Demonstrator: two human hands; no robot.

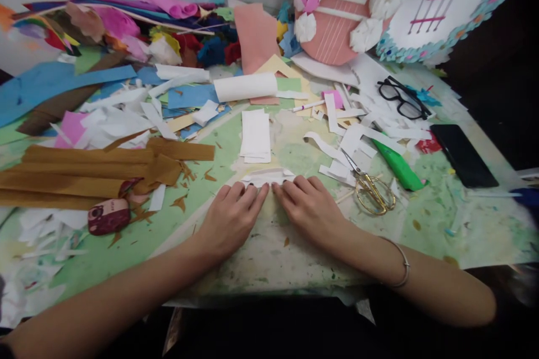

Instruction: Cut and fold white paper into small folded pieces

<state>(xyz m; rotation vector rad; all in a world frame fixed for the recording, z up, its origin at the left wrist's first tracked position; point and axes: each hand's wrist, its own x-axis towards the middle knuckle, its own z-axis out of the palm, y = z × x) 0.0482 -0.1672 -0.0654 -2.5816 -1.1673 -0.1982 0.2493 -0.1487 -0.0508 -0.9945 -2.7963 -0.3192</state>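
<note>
A small piece of folded white paper (268, 175) lies crosswise at the middle of the table, its far edge raised in a pleat. My left hand (233, 216) grips its near edge, fingers curled and pressed together. From the other side, my right hand (310, 210) grips the same edge, its index finger close to the left one. My fingers hide the near edge, and the thumbs are mostly out of sight. Just beyond the folded piece lies a neat stack of white paper rectangles (255, 136).
Gold-handled scissors (373, 188) lie right of my hands, near white paper scraps, black glasses (403, 98) and a phone (464, 155). Brown crepe paper (80, 174) and a maroon case (108, 216) lie left. Behind are a white paper roll (245, 87) and decorated paper guitars (337, 17).
</note>
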